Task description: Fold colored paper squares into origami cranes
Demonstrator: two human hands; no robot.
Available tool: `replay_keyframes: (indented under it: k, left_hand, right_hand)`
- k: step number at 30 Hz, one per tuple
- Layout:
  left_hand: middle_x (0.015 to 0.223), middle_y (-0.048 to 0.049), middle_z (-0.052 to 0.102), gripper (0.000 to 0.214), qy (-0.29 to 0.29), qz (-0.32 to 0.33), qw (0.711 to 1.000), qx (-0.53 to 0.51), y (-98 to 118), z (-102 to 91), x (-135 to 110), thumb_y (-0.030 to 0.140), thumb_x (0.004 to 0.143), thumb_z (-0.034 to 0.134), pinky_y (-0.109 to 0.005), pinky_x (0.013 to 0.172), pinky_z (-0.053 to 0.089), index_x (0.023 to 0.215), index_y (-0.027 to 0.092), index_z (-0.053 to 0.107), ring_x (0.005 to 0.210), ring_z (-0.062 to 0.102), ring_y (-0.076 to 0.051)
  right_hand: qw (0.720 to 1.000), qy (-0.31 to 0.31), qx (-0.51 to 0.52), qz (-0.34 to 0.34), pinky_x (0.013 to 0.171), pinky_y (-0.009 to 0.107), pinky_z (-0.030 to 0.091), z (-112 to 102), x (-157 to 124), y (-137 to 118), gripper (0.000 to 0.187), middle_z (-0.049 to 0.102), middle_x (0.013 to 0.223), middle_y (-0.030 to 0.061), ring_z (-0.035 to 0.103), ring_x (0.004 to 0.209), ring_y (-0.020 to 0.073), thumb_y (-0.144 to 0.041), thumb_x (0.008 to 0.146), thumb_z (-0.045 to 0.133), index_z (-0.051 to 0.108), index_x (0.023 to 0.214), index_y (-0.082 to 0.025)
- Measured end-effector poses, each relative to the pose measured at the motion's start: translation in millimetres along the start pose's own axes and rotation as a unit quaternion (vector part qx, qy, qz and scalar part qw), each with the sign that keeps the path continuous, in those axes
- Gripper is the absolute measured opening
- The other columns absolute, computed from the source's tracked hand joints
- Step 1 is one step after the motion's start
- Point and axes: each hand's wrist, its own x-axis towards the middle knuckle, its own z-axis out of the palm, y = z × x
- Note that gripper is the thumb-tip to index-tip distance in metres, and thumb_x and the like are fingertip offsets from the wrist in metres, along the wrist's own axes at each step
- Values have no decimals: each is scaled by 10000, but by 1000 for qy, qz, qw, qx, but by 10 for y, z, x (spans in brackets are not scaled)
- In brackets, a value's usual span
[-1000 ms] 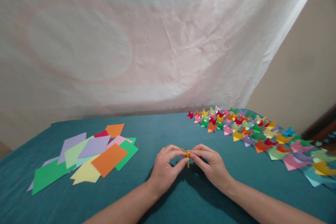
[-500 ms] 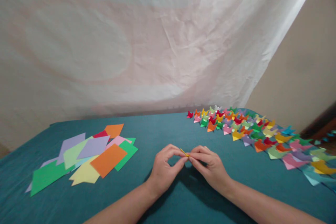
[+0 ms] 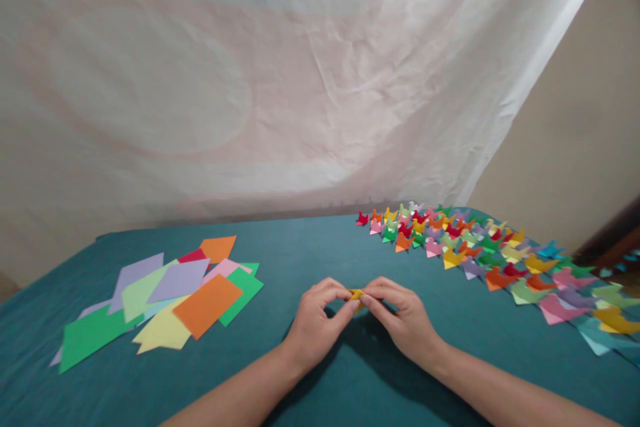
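Note:
Between my two hands, just above the table, is a small folded piece of yellow paper (image 3: pixel 357 295). My left hand (image 3: pixel 320 320) pinches its left end between thumb and forefinger. From the other side, my right hand (image 3: pixel 400 313) grips the right end the same way. Fingertips cover much of the paper, so its full shape is hidden.
Loose coloured paper sheets (image 3: pixel 207 305) overlap in a pile on the left of the teal-covered table (image 3: pixel 300 247). Rows of small folded paper birds (image 3: pixel 453 257) stand along the right side. A pale cloth (image 3: pixel 280 93) hangs behind the table.
The yellow paper has turned between my fingers: a thin edge showed before, and now a broader face is visible. Both hands stay in nearly the same place.

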Motion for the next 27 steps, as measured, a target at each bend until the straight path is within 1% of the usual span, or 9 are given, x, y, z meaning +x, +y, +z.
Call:
replay_keyframes:
  k: [4, 9, 15, 17, 20, 23, 25, 27]
  left_hand:
    - [802, -16, 620, 149, -14, -15, 999, 28, -2, -10, 1, 267, 861, 572, -257, 764, 416, 789, 183, 673, 787, 573, -141]
    - [733, -5, 556, 194, -21, -24, 998, 57, 3, -21, 3, 289, 872, 551, -254, 723, 403, 766, 187, 678, 736, 545, -134]
    - [757, -15, 559, 196, -44, -18, 994, 95, 2, -11, -3, 282, 874, 537, -269, 731, 397, 765, 197, 675, 770, 540, -150]
    - [757, -15, 558, 185, -44, -16, 994, 100, -1, -8, -11, 281, 873, 538, -272, 729, 398, 770, 200, 668, 770, 539, -151]
    - [773, -13, 556, 134, -14, -12, 996, 91, -6, -10, -15, 283, 850, 571, -273, 733, 408, 777, 189, 631, 777, 537, -154]
    - [869, -20, 578, 98, 22, -7, 998, 58, -9, -17, -2, 274, 816, 613, -279, 782, 421, 858, 187, 597, 847, 544, -160]
    - [902, -24, 600, 104, 14, -13, 999, 43, -14, -20, 10, 269, 816, 611, -284, 811, 421, 884, 191, 603, 876, 553, -164]
    - [857, -23, 621, 94, -13, -26, 999, 45, -19, -20, 19, 277, 831, 591, -285, 805, 422, 829, 190, 627, 852, 566, -166]
  right_hand:
    - [1000, 5, 27, 10, 672, 258, 440, 1, 14, -13, 166, 638, 768, 31, 582, 713, 147, -254, 884, 542, 676, 808, -191]
    - [999, -1, 39, 28, 662, 250, 438, -2, 30, -34, 177, 629, 747, 28, 574, 695, 141, -263, 880, 545, 668, 784, -181]
    - [998, -5, 37, 44, 632, 253, 427, 7, 23, -24, 188, 608, 725, 28, 552, 671, 141, -293, 860, 568, 664, 752, -174]
    - [998, -6, 41, 47, 635, 255, 426, 5, 22, -30, 196, 604, 720, 28, 551, 670, 142, -298, 861, 564, 662, 744, -173]
    - [997, -6, 51, 51, 637, 257, 424, -2, 26, -44, 203, 597, 709, 23, 547, 665, 141, -304, 861, 563, 663, 740, -174]
    - [996, -6, 60, 60, 639, 257, 422, -11, 32, -50, 218, 596, 712, 25, 546, 670, 141, -311, 863, 560, 666, 732, -172]
    - [995, -10, 67, 69, 641, 258, 423, -16, 35, -46, 229, 601, 724, 27, 548, 678, 143, -320, 865, 555, 671, 736, -171]
    - [994, -11, 72, 78, 640, 256, 424, -19, 35, -38, 237, 604, 731, 28, 548, 683, 144, -333, 865, 555, 675, 740, -171]
